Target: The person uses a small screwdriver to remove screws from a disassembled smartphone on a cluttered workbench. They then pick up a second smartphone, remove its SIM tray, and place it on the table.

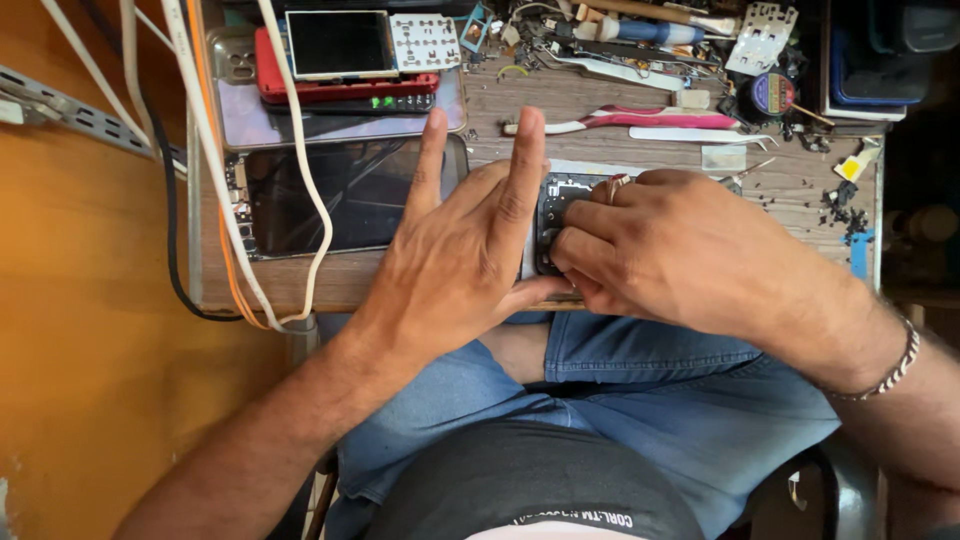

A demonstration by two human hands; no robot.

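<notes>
The worn, matt wooden table (600, 100) shows rough grain and dark specks. A large black phone with a glossy glass screen (330, 195) reflects light. Beside it, the opened phone with a dull metal frame (556, 205) looks matt. The white cables (300, 150) are smooth plastic; the blue denim jeans (680, 400) look soft.
</notes>
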